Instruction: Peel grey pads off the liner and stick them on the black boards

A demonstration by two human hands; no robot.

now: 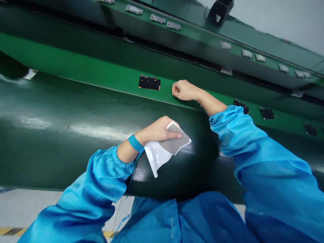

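My left hand [164,130] is closed on a small stack of grey sheets [174,138], thumb on top, above the dark green work surface. A glossy white backing film [157,155] hangs down below the sheets from the same hand. My right hand [184,90] is curled closed over the bright green belt [101,74]; whatever its fingers may hold is hidden. Just left of it, apart from the fingers, a black circuit board [149,83] with small copper-coloured corners lies flat on the belt.
Further black boards [266,113] lie on the belt to the right, partly behind my right forearm. On the raised shelf [197,37] at the back sit several grey metal parts [157,18]. A tiny object [66,127] lies on the work surface [83,152] at left.
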